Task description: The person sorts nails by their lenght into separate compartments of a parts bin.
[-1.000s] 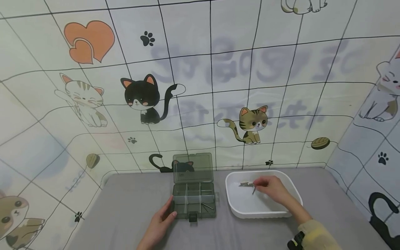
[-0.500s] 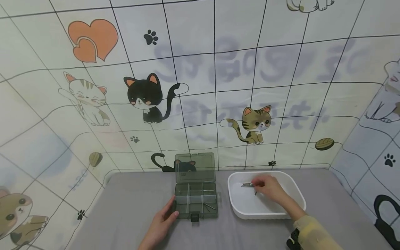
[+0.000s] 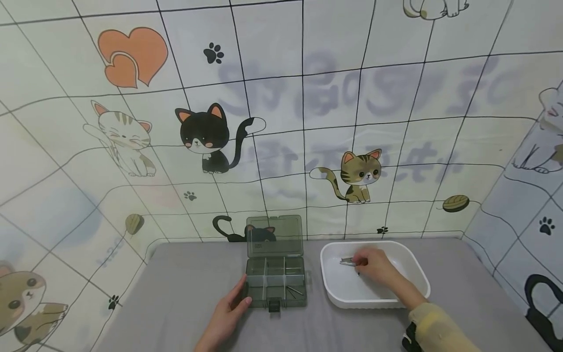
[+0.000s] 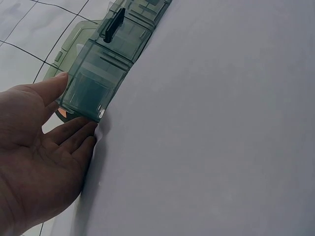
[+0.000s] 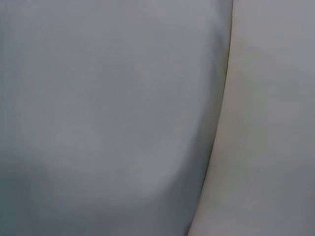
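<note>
A translucent green organizer box [image 3: 274, 300] stands with its lid raised, its inside split by dividers. A few thin metal rods [image 3: 293, 292] lie in its front right compartment. My left hand [image 3: 226, 313] is at the box's left side, thumb at the front corner and fingers along the wall; the left wrist view shows this hand [image 4: 49, 152] with fairly straight fingers at the box's end. Inside the white tray [image 3: 332, 298], my right hand [image 3: 376, 264] pinches a thin metal rod [image 3: 358, 274], only its dark tip showing below the fingers. More metal pieces [image 3: 347, 261] lie just left of these fingertips.
A grey cloth [image 3: 184, 278] covers the table, and a cat-print sheet [image 3: 281, 107] hangs behind and at both sides. The box's raised lid [image 3: 281, 239] stands close to the back sheet. The right wrist view holds only blurred pale surfaces.
The rod under my right fingers, showing longer one second ago, now shows only a short tip as the hand shifts slightly left over the metal pieces. My left hand stays at the box.
</note>
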Tool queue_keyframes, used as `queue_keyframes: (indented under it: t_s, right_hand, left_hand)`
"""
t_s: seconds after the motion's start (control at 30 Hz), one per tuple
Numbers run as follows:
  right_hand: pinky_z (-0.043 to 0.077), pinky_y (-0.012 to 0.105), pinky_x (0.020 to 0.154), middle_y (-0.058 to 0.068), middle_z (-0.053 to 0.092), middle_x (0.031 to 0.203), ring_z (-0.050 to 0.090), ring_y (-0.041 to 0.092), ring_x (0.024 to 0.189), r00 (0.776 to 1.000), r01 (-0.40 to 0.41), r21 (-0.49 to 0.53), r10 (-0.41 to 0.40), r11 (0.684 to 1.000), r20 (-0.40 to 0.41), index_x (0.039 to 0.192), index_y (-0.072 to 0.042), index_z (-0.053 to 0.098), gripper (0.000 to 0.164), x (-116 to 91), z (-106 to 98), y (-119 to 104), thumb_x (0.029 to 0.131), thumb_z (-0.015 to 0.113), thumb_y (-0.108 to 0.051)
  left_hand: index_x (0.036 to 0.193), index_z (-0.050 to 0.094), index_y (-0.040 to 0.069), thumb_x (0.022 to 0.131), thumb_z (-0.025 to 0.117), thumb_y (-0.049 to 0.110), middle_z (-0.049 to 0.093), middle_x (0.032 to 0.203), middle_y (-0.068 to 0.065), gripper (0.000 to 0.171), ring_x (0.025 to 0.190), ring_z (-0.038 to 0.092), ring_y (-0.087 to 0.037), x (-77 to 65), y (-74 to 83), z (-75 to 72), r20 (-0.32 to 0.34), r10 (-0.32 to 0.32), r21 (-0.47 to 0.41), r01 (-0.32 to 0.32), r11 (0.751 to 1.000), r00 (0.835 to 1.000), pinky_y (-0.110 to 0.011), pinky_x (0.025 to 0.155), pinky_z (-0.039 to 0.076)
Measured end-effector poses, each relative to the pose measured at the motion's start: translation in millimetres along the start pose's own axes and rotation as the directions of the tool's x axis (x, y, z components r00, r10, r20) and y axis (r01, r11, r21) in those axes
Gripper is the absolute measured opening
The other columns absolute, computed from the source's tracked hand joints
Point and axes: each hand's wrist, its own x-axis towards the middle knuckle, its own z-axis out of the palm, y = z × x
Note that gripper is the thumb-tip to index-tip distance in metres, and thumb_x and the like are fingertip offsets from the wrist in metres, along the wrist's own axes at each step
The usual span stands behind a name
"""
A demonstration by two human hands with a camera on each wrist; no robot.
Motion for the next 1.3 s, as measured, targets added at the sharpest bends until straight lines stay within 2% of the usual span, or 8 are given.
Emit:
queue_keyframes:
  t_s: [0.1,0.37,0.57,0.7,0.93,1.07,1.3]
  right_hand:
    - [0.049,0.027,0.063,-0.005,0.061,0.076,0.054,0.011,0.071,1.0,0.021,-0.028,-0.021,0.999,0.003,0.084,-0.008,0.071,0.014,-1.0,0.2,-1.4,0.073,0.075,-0.001]
    - [0.046,0.027,0.061,-0.006,0.061,0.073,0.051,0.009,0.069,0.99,0.141,-0.11,-0.14,0.984,0.022,0.081,-0.008,0.072,0.01,-4.2,-1.6,-3.9,0.073,0.074,-0.001]
    - [0.044,0.028,0.062,-0.006,0.06,0.074,0.049,0.01,0.07,0.991,0.134,-0.155,-0.129,0.979,0.045,0.082,-0.008,0.072,0.01,-5.7,-1.6,-5.8,0.075,0.073,-0.001]
    - [0.043,0.027,0.061,-0.006,0.059,0.074,0.047,0.011,0.069,0.991,0.131,-0.148,-0.124,0.98,0.055,0.082,-0.008,0.072,0.01,-5.2,-1.1,-6.3,0.075,0.072,0.0]
    - [0.042,0.024,0.058,-0.006,0.06,0.072,0.047,0.009,0.068,0.98,0.199,-0.102,-0.196,0.975,0.039,0.082,-0.005,0.072,0.012,-7.0,-1.4,-5.9,0.072,0.07,0.002]
    - [0.042,0.024,0.059,-0.005,0.061,0.073,0.048,0.009,0.069,0.978,0.209,-0.077,-0.207,0.975,0.031,0.082,-0.004,0.073,0.013,-9.0,-1.8,-5.6,0.071,0.069,0.002]
    - [0.045,0.023,0.06,-0.005,0.063,0.075,0.051,0.01,0.071,0.992,0.125,-0.035,-0.125,0.992,0.003,0.084,-0.005,0.074,0.014,-9.5,-4.3,-6.3,0.073,0.069,0.0]
  left_hand:
    - [0.147,0.036,0.02,0.094,0.06,0.031,0.031,0.151,-0.006,0.059,0.139,0.025,-0.025,0.1,-0.2,-0.7,0.005,-0.011,0.005,0.011,1.0,1.0,-0.042,0.108,0.031]
    - [0.147,0.035,0.02,0.094,0.059,0.031,0.03,0.151,-0.007,0.059,0.139,0.023,-0.026,0.0,0.1,-1.5,0.019,-0.015,0.01,0.015,1.0,1.0,-0.043,0.108,0.03]
    - [0.147,0.036,0.018,0.094,0.06,0.03,0.031,0.151,-0.008,0.059,0.138,0.025,-0.027,0.8,-0.2,-0.2,0.01,-0.019,0.006,0.019,1.0,1.0,-0.043,0.107,0.03]
    - [0.147,0.036,0.017,0.094,0.06,0.03,0.031,0.151,-0.01,0.06,0.138,0.025,-0.029,1.8,-0.7,-0.2,0.008,-0.02,0.016,0.02,1.0,1.0,-0.044,0.107,0.031]
    - [0.147,0.037,0.017,0.094,0.06,0.03,0.032,0.15,-0.007,0.06,0.138,0.025,-0.027,1.6,0.0,-0.5,0.001,-0.024,0.022,0.024,0.999,1.0,-0.043,0.108,0.03]
    - [0.147,0.037,0.017,0.094,0.061,0.029,0.032,0.15,-0.007,0.06,0.138,0.025,-0.028,0.8,0.0,-0.5,-0.001,-0.022,0.019,0.022,1.0,1.0,-0.044,0.108,0.029]
    - [0.146,0.038,0.017,0.093,0.061,0.03,0.033,0.15,-0.007,0.06,0.138,0.026,-0.028,0.7,-0.3,0.7,-0.014,-0.021,0.033,0.021,0.999,1.0,-0.044,0.108,0.03]
